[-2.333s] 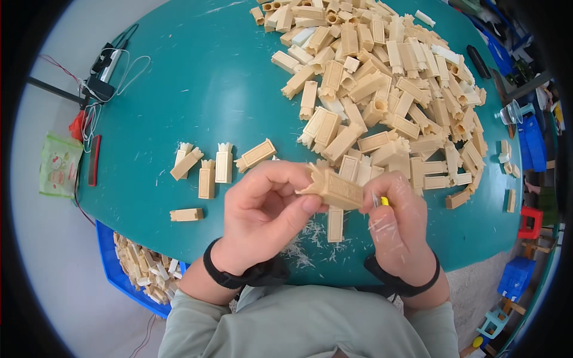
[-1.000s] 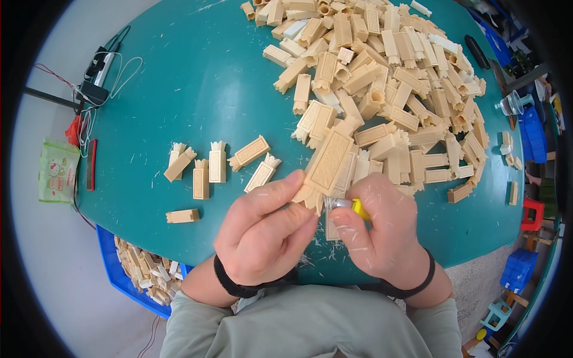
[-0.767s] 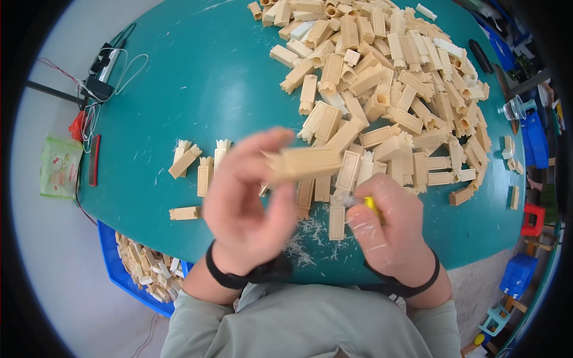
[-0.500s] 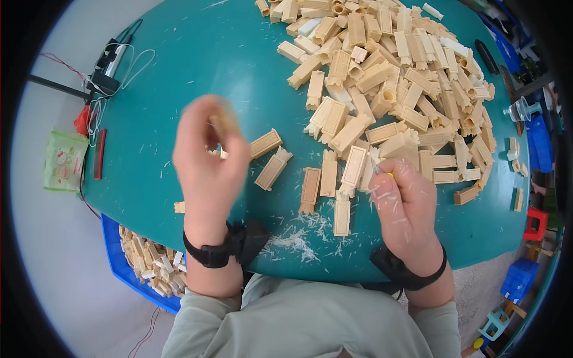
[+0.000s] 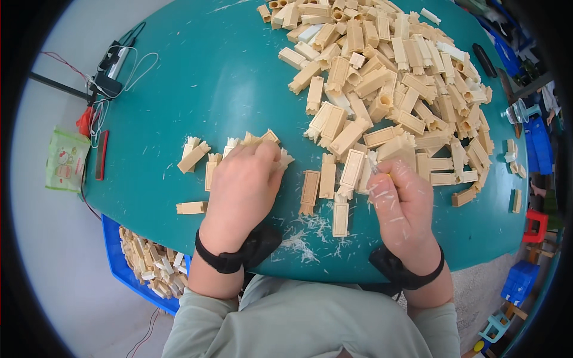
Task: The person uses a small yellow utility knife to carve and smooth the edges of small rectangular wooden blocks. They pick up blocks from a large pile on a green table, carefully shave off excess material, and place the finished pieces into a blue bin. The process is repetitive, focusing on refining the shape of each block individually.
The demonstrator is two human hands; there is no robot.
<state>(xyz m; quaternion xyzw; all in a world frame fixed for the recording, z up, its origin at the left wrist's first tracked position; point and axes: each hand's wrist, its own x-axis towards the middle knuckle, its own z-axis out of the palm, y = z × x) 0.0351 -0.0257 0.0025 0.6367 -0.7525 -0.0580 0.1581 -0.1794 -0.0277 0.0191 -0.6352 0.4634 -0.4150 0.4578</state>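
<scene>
My left hand (image 5: 243,188) is lowered over a loose group of beige hollow blocks with jagged ends, its fingers curled down among them. One block (image 5: 270,136) shows just past the knuckles; the fingertips and whatever they grip are hidden. In my closed right hand (image 5: 404,200) is a small knife (image 5: 374,164), its thin metal tip pointing up and left and a bit of yellow by the thumb. White shavings cling to that hand. Just left of it lie a pale panelled block (image 5: 352,169), another pale block (image 5: 340,216) and a browner one (image 5: 309,190).
A large heap of beige blocks (image 5: 382,77) covers the far right of the green table (image 5: 149,155). Shavings (image 5: 301,243) lie near the front edge. At lower left stands a blue bin (image 5: 116,265) of blocks. A power strip (image 5: 113,65) and cables sit at the left edge.
My left hand has come down and to the right, from holding a tan piece in the air to among the blocks on the left. The right hand has barely moved.
</scene>
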